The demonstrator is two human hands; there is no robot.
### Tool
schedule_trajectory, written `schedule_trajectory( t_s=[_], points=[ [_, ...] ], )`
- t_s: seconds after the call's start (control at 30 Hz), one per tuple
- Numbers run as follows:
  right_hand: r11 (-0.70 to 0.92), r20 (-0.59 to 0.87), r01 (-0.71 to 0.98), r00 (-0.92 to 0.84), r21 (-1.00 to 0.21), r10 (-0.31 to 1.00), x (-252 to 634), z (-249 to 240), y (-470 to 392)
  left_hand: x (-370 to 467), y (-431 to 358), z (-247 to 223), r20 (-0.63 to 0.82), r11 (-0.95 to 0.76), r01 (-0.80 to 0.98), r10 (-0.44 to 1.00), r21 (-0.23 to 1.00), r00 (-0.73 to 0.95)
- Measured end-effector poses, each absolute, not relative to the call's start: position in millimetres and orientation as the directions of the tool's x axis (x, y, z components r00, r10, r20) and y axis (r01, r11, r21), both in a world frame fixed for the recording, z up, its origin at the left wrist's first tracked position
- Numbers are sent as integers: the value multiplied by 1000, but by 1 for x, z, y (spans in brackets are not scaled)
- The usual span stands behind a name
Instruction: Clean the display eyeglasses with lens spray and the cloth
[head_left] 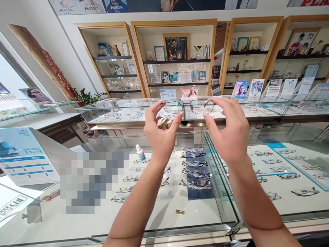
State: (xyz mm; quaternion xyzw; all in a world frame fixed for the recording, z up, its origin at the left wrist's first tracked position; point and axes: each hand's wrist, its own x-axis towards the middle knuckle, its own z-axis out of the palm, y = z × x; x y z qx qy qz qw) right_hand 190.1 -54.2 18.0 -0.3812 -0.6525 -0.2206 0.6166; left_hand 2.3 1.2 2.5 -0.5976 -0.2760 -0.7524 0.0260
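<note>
Both of my hands hold up a pair of thin dark-framed eyeglasses [187, 105] above the glass display counter. My left hand [161, 132] grips the left side of the frame between thumb and fingers. A crumpled beige cloth [164, 122] is tucked in that same palm. On the other side, my right hand [230, 128] pinches the right end of the frame. Below and left of my hands, a small white spray bottle [140, 153] with a blue label stands upright on the counter.
Rows of eyeglasses [196, 173] lie in the glass counter [164, 216], with more in the right-hand case [280, 164]. A small gold-coloured cylinder [180, 212] lies near the front. A price sign [25, 157] stands at left. Farther back are another glass counter [123, 116] and wood-framed shelves [177, 61].
</note>
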Motion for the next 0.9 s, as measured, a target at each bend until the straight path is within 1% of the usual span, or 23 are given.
schedule_trajectory(
  t_s=[0.27, 0.47, 0.6, 0.73, 0.9],
  points=[
    [616, 974, 768, 41, -174, 224, 187, 19, -57, 1, 5, 1, 912, -842, 374, 295, 389, -286],
    [623, 970, 758, 54, -194, 236, 186, 18, -56, 1, 7, 1, 913, -836, 393, 278, 383, -298],
    [640, 964, 733, 79, -230, 255, 186, 17, -54, 1, 7, 0, 927, -826, 454, 201, 335, -318],
    [647, 945, 707, 93, -285, 315, 187, 15, -52, 1, 6, -1, 940, -798, 539, 98, 271, -327],
    [659, 909, 656, 102, -367, 404, 188, 12, -49, 1, 5, -3, 936, -799, 542, 73, 262, -344]
  ],
)
